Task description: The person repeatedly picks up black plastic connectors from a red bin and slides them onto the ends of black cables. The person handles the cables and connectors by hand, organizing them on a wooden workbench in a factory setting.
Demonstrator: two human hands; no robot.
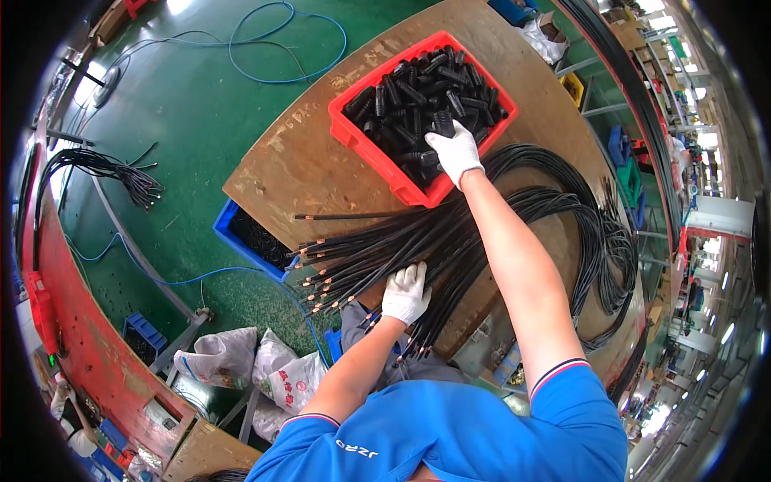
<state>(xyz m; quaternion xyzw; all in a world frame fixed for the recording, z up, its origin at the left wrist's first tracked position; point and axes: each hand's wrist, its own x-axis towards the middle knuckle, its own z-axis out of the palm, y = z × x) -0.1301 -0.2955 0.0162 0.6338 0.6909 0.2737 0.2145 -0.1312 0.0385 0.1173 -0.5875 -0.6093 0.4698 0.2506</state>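
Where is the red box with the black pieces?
In the head view, the red box sits at the far side of the wooden table, past the black cables; the right hand reaches into it.

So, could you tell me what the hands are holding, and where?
Left hand grips the black cables near their bare ends. Right hand reaches among black connectors; any grasp can't be told.

Single head-worn fisheye view, looked steeply down from above the person's own shoulders, close over the wooden table (305,173) at frame centre, forearms entered from the lower edge, green floor (201,104) filled the upper left, straight edges bent toward the dark rim.
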